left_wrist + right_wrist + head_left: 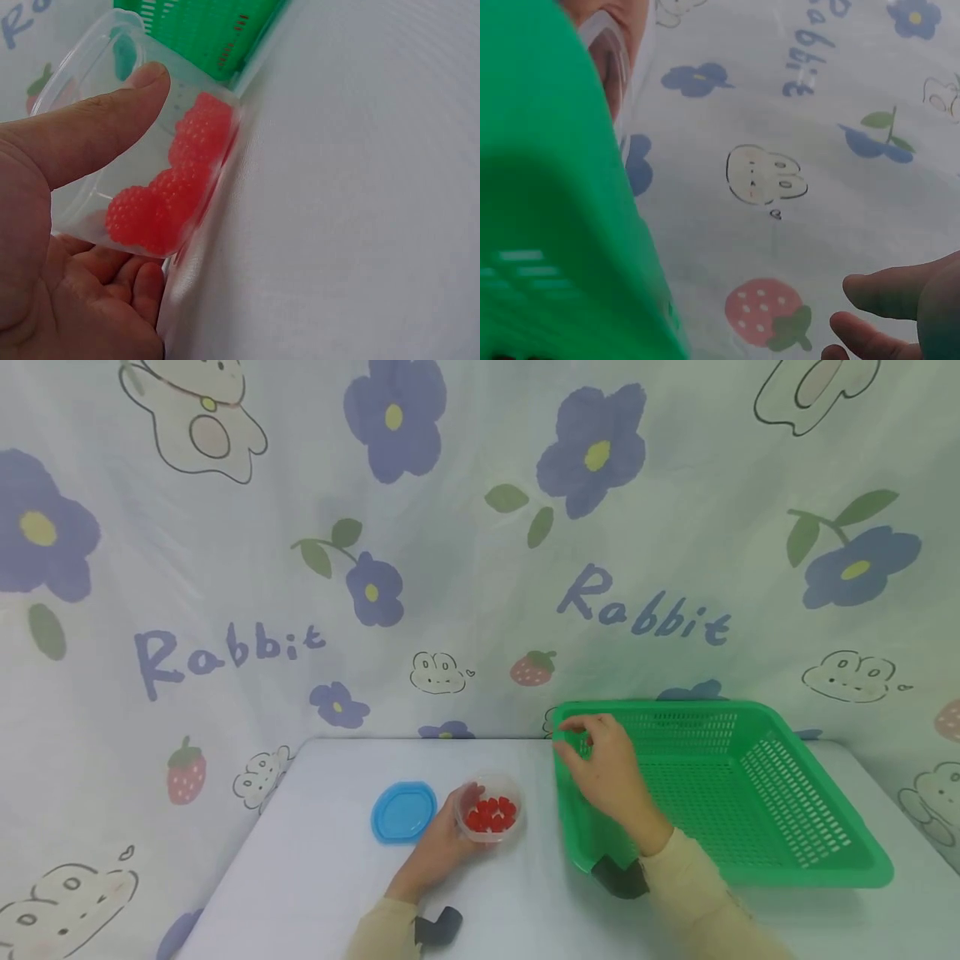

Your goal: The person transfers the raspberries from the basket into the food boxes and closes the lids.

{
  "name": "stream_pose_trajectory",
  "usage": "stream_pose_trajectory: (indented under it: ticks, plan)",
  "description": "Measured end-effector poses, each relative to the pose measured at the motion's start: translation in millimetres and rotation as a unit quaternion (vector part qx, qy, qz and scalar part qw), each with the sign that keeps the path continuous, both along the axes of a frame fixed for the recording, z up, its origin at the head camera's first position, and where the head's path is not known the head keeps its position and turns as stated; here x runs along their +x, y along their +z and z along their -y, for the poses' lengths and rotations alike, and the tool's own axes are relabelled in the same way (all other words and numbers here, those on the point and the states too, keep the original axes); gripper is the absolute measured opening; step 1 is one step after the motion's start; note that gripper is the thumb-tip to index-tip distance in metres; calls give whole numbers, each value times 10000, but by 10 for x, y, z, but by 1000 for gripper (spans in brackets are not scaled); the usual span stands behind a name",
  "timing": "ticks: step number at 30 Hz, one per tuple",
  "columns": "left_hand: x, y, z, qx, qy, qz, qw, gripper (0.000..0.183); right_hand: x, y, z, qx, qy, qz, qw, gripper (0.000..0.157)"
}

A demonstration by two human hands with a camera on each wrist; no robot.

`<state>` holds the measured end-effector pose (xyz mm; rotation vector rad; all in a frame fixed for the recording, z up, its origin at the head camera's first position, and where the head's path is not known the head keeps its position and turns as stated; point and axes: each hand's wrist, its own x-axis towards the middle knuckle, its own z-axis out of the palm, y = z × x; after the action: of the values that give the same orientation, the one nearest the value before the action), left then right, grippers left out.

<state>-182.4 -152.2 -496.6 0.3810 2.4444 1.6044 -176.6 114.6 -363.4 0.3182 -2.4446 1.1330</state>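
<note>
Berries [491, 816], red and bumpy, lie on the bottom of a clear plastic cup [502, 787] at the lower middle of the head view. The left hand [448, 837] grips this cup from its left side, on a white surface [300, 877]. A blue lid [403, 812] lies flat just left of that hand. The right hand [609, 775] is at right of centre, over the left end of a green basket [712, 810]; its thumb and fingers are parted with a gap between them, and whether it touches the rim cannot be told. Behind everything hangs a pale backdrop [450, 535] printed with flowers, rabbits and strawberries. In the left wrist view, the cup slants across the upper left; the thumb presses along its wall while the other fingers curl at its lower side, and the berries show through the clear plastic near the base. A corner of the basket fills the top middle. In the right wrist view, the basket, blurred, takes up the left side, the right hand's thumb and fingertips enter spread at the lower right, and part of the cup's rim shows at the upper left beside the gripping hand.
</note>
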Motion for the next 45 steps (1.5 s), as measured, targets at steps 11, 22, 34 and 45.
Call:
stream_pose_trajectory:
  ticks: [11, 22, 34, 45]
  plan:
    - [12, -7, -8, -11, -22, 2, 10000, 91, -232, -12, -240, 371, -22, 304, 9988, 25]
    - [-2, 23, 23, -31, -2, 67, 10000, 93, -524, -137, -384, 871, -17, 463, 9951, 25]
    - [0, 22, 10, -42, 41, 4, 10000, 95, -766, -330, -490, 1151, 314, 1593, 9800, 34]
    - [10, 19, -4, 10, 25, 12, 10000, 93, -816, -522, -640, 741, 569, 2735, 9573, 34]
